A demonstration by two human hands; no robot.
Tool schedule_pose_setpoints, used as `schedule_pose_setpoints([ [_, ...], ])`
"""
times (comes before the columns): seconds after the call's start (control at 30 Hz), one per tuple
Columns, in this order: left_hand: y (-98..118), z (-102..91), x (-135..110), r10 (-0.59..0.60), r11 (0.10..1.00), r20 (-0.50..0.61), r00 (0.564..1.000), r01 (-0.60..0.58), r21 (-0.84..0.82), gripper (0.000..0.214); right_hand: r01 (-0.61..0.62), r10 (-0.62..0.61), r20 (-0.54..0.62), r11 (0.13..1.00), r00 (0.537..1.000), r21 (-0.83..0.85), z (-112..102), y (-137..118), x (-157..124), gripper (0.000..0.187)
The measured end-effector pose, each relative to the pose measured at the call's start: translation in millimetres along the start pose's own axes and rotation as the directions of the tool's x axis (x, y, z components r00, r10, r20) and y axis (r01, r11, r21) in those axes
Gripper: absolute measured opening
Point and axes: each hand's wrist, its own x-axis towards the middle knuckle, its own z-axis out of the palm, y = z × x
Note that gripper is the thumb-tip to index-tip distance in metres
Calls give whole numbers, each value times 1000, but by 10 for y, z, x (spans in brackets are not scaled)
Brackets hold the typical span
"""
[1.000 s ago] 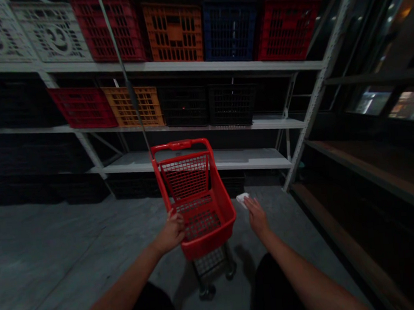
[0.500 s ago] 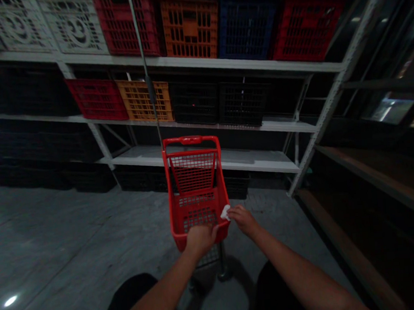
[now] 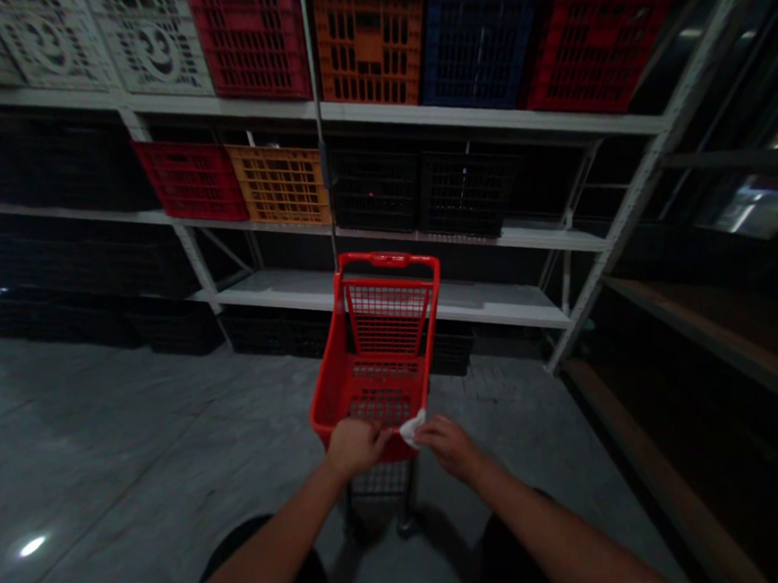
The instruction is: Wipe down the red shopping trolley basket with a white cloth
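A small red shopping cart [image 3: 329, 386] stands on the floor in front of me, its handle at the far side and a thin pole rising from its left. My left hand [image 3: 357, 445] is closed over the near rim of the basket. At the near right corner my right hand [image 3: 449, 444] pinches a crumpled white cloth or tissue [image 3: 412, 429], which touches the rim. Through the basket's open top its grid floor shows, with nothing lying on it.
Behind the cart runs a white metal shelf rack [image 3: 498, 305] with red, orange, blue, white and black plastic crates, among them an orange crate [image 3: 370, 46]. To the right stands another dark shelf unit [image 3: 688, 331]. Grey concrete floor [image 3: 136, 419] spreads to the left.
The cart has turned, its handle swinging right and its near end left. My left hand has shifted slightly left with the rim, and the white cloth has moved down and left along the corner.
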Motion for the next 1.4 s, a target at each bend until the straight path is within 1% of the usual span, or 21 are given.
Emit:
schedule_pose_setpoints([
  [0.03, -34, 2, 4, 13, 1000, 0, 1000, -13, -3, 63, 21, -21, 19, 999, 1000, -27, -18, 65, 49, 26],
  [0.1, -85, 11, 19, 24, 1000, 2, 1000, -24, -15, 61, 14, -14, 4, 995, 1000, -95, -72, 243, 161, 26],
  [0.2, -122, 25, 52, 46, 998, 3, 999, -46, -37, 60, -58, 42, -98, 983, 994, -173, -150, 519, 304, 27],
  [0.27, -130, 27, 77, 69, 996, 5, 998, -69, -49, 59, -101, 71, -144, 973, 987, -210, -156, 603, 334, 30],
  [0.33, -133, 20, 103, 79, 995, 5, 997, -79, -56, 58, -136, 99, -163, 962, 982, -236, -104, 550, 292, 34],
  [0.4, -136, 9, 125, 92, 994, -1, 996, -92, -64, 58, -136, 106, -141, 967, 984, -216, -14, 377, 196, 37],
  [0.5, -138, -4, 138, 127, 990, -12, 992, -127, -64, 57, -77, 70, -58, 990, 996, -121, 95, 73, 38, 38],
  [0.57, -137, -7, 132, 156, 987, -14, 988, -156, -49, 57, -22, 21, -11, 997, 1000, -78, 89, -12, -12, 39],
  [0.63, -136, -7, 114, 179, 983, -14, 984, -180, -35, 56, 36, -34, 28, 997, 999, -67, 13, 55, 5, 38],
  [0.7, -137, -10, 88, 193, 981, -7, 981, -194, -33, 57, 67, -63, 39, 994, 997, -89, -98, 243, 79, 36],
  [0.8, -151, -26, 43, 202, 979, 4, 979, -202, -36, 57, 7, -12, -29, 984, 1000, -178, -216, 543, 219, 36],
  [0.87, -169, -40, 13, 198, 979, 2, 980, -198, -40, 57, -56, 38, -84, 974, 996, -217, -210, 607, 269, 38],
  [0.93, -193, -47, -14, 195, 980, -4, 981, -195, -44, 56, -90, 68, -109, 974, 992, -209, -133, 511, 256, 38],
  [1.0, -222, -41, -38, 202, 979, -4, 979, -202, -35, 55, -94, 77, -105, 983, 991, -159, -17, 295, 189, 37],
  [1.1, -275, -22, -70, 211, 977, -1, 977, -211, -16, 54, -45, 41, -61, 997, 997, -61, 128, -44, 77, 38],
  [1.17, -315, -23, -89, 221, 975, 0, 975, -221, -13, 54, 15, -16, -38, 999, 999, -31, 150, -158, 56, 39],
  [1.23, -345, -48, -108, 240, 971, -4, 971, -240, -12, 53, 46, -48, -48, 998, 998, -46, 103, -157, 92, 40],
  [1.27, -348, -68, -117, 247, 969, -14, 969, -247, -13, 52, 34, -39, -67, 997, 997, -67, 62, -124, 127, 41],
  [1.33, -316, -111, -136, 241, 970, -55, 969, -242, -21, 48, -27, 13, -130, 993, 991, -112, -27, -27, 203, 41],
  [1.4, -221, -132, -154, 198, 978, -115, 974, -204, -45, 44, -75, 49, -173, 986, 984, -146, -81, 69, 253, 41],
])
